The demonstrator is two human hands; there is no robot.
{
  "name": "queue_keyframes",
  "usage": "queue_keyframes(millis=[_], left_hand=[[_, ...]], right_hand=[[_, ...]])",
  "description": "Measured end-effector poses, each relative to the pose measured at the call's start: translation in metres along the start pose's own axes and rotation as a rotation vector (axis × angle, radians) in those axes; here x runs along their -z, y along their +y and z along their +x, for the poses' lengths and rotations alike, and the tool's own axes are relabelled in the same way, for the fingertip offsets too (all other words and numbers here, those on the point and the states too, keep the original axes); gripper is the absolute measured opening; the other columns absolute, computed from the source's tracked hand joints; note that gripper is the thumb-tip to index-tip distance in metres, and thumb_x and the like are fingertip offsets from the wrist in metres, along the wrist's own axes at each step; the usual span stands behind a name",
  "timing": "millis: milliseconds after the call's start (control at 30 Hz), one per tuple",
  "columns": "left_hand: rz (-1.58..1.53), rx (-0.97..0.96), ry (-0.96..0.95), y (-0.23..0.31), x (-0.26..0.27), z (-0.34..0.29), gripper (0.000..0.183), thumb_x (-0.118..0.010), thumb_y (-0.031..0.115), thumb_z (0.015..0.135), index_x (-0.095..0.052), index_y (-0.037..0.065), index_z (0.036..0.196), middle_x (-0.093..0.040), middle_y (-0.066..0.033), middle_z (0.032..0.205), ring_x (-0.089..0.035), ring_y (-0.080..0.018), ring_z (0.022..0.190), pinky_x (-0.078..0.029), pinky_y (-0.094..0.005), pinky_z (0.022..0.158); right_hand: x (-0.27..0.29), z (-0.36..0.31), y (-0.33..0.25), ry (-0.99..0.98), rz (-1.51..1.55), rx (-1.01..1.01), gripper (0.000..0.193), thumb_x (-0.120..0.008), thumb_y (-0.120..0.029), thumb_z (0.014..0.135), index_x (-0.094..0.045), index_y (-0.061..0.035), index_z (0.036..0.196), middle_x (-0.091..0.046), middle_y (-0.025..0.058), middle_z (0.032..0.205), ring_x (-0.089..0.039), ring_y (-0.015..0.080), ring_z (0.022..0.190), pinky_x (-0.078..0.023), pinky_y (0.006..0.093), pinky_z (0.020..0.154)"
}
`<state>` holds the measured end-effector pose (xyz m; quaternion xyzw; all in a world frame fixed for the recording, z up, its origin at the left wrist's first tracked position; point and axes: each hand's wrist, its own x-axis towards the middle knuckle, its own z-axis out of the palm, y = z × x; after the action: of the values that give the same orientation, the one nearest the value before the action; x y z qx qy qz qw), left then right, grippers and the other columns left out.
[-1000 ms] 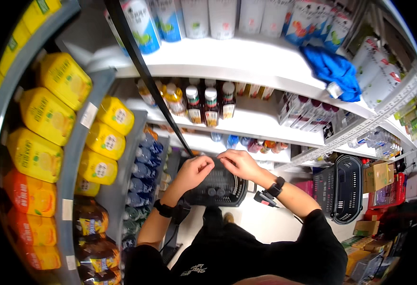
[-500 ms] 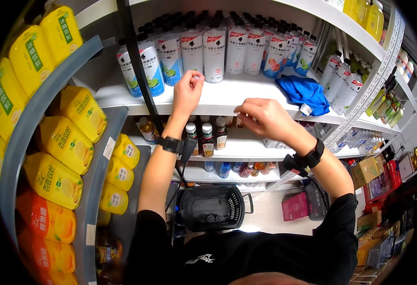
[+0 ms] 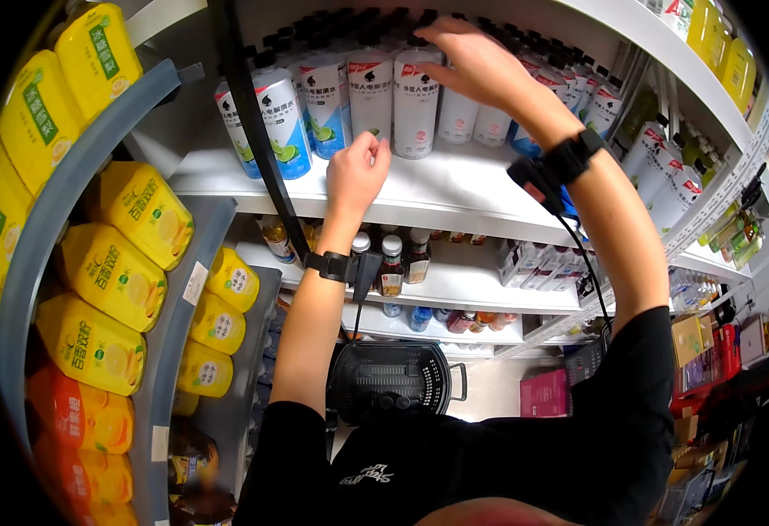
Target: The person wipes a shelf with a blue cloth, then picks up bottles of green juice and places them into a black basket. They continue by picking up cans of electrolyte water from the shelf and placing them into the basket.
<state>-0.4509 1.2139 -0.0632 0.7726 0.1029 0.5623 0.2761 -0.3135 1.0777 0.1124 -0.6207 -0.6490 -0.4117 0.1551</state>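
My right hand reaches up to the top of a front-row white bottle with a dark cap. Its fingers and thumb are apart, beside the bottle's neck. Lower and to the left, my left hand is closed, its fingers curled in. Whatever it may hold is hidden. It hovers before the shelf edge, below a white bottle with a red band. Left of that stand white-and-blue bottles with lime pictures. Behind my right forearm a bit of blue cloth shows.
The white shelf carries several rows of bottles. Dark sauce bottles stand one level down. A black basket rests on the floor, a pink box to its right. Yellow jugs fill a grey rack at left, beside a black post.
My right hand has risen and moved left, from in front of the shelf edge to the bottle top. The left hand stays closed and has shifted slightly down and right. The view has shifted a little.
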Motion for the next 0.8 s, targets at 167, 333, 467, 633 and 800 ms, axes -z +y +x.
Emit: queue_keyframes(millis=[167, 333, 467, 633, 800], left_hand=[[0.098, 0.008, -0.08, 0.003, 0.007, -0.001, 0.025, -0.065, 0.02, 0.089, -0.054, 0.004, 0.072, -0.055, -0.0129, 0.055, -0.056, -0.0347, 0.051, -0.042, -0.0404, 0.048], [0.026, 0.077, 0.005, 0.001, 0.002, -0.001, 0.027, -0.065, 0.02, 0.089, -0.053, 0.004, 0.071, -0.051, -0.0123, 0.053, -0.051, -0.0319, 0.047, -0.039, -0.0385, 0.046], [0.044, 0.094, 0.082, -0.001, 0.004, -0.001, 0.025, -0.065, 0.018, 0.09, -0.052, 0.004, 0.073, -0.046, -0.0098, 0.05, -0.046, -0.0263, 0.043, -0.037, -0.0379, 0.044], [0.052, 0.074, 0.198, -0.01, -0.001, 0.001, 0.023, -0.069, 0.022, 0.089, -0.056, 0.004, 0.093, -0.058, -0.0102, 0.074, -0.051, -0.025, 0.059, -0.043, -0.0369, 0.055], [0.022, 0.031, 0.14, -0.014, -0.003, 0.003, 0.058, -0.076, 0.034, 0.083, -0.052, 0.0, 0.123, -0.059, -0.0133, 0.1, -0.051, -0.023, 0.07, -0.045, -0.0362, 0.065]], right_hand=[[-0.056, 0.044, 0.012, -0.117, -0.055, -0.091, 0.056, -0.062, -0.041, 0.089, -0.054, -0.0105, 0.136, -0.057, 0.0133, 0.13, -0.05, 0.0308, 0.127, -0.046, 0.0432, 0.1], [-0.086, 0.052, 0.013, -0.127, -0.139, -0.133, 0.055, -0.059, -0.051, 0.09, -0.054, -0.0206, 0.136, -0.063, 0.0167, 0.117, -0.064, 0.0304, 0.105, -0.051, 0.0411, 0.091], [-0.073, 0.06, 0.008, -0.25, 0.038, -0.184, 0.053, -0.057, -0.053, 0.09, -0.056, -0.022, 0.133, -0.07, 0.0148, 0.104, -0.068, 0.0297, 0.097, -0.053, 0.0434, 0.086], [-0.063, 0.05, 0.012, -0.096, 0.043, -0.079, 0.047, -0.06, -0.048, 0.088, -0.062, -0.0157, 0.121, -0.072, 0.0137, 0.087, -0.07, 0.0316, 0.081, -0.055, 0.0441, 0.076], [-0.029, 0.033, -0.001, -0.164, -0.012, -0.062, 0.04, -0.062, -0.04, 0.085, -0.066, -0.0057, 0.105, -0.069, 0.0186, 0.08, -0.068, 0.0366, 0.073, -0.055, 0.0456, 0.067]])
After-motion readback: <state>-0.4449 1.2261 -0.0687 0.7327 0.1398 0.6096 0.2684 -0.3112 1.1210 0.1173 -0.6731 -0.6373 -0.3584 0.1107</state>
